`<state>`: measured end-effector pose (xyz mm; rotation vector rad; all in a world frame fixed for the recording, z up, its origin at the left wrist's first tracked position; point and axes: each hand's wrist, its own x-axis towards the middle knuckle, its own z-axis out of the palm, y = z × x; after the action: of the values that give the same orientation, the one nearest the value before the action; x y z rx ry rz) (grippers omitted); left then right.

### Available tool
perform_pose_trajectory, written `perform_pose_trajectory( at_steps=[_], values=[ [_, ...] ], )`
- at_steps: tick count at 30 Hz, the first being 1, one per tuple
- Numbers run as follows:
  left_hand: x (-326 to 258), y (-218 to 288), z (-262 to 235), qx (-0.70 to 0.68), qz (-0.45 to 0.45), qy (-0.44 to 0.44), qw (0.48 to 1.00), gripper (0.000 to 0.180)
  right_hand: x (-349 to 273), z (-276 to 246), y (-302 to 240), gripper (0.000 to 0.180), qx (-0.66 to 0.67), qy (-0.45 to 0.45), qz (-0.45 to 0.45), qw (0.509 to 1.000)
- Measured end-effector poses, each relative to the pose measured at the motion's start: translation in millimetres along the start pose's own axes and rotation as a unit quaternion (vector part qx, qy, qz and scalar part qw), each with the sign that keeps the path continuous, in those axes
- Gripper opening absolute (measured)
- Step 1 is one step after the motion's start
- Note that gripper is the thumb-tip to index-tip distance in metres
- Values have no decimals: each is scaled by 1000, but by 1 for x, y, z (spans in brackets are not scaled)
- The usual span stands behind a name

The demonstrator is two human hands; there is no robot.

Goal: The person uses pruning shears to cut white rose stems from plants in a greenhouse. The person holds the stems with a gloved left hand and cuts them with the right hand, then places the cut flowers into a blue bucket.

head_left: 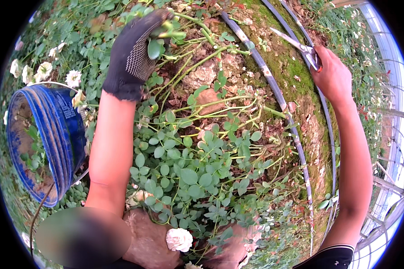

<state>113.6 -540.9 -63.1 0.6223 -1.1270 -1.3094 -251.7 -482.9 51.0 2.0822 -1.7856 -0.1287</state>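
Note:
My left hand (132, 56), in a dark knitted glove with pale grip dots, is at the upper left, its fingers closed around cut-looking green rose stems (171, 34). A rounded leaf (155, 49) sticks out beside the palm. At the upper right, my bare right hand (333, 75) grips a pair of scissors (296, 43) with silvery blades and some orange-red at the handle. Their tips point up and left, apart from any stem. Between my arms, leafy rose stems (229, 108) arch low over the soil.
At the left a blue bucket (67, 130) leans over, with soil stains and a few leafy sprigs inside. Dark hoses (274, 87) run along the mossy ground. A pale pink rose (179, 240) is close to my body; white roses (45, 70) bloom beyond the bucket.

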Motion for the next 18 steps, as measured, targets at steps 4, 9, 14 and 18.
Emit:
perform_pose_trajectory(
  at_steps=[4,9,14,18],
  values=[
    [-21,-10,-7,-247,-219,65,942,22,-23,14,-3,46,-19,-39,-22,999],
    [-32,-11,0,-156,-262,29,952,24,-24,27,-20,50,-4,6,-49,999],
    [-36,-38,0,-46,-265,22,963,26,-15,38,-23,52,-9,30,-64,997],
    [-33,-34,3,0,-280,12,960,24,-25,50,-15,55,6,5,-9,1000]
  ],
)
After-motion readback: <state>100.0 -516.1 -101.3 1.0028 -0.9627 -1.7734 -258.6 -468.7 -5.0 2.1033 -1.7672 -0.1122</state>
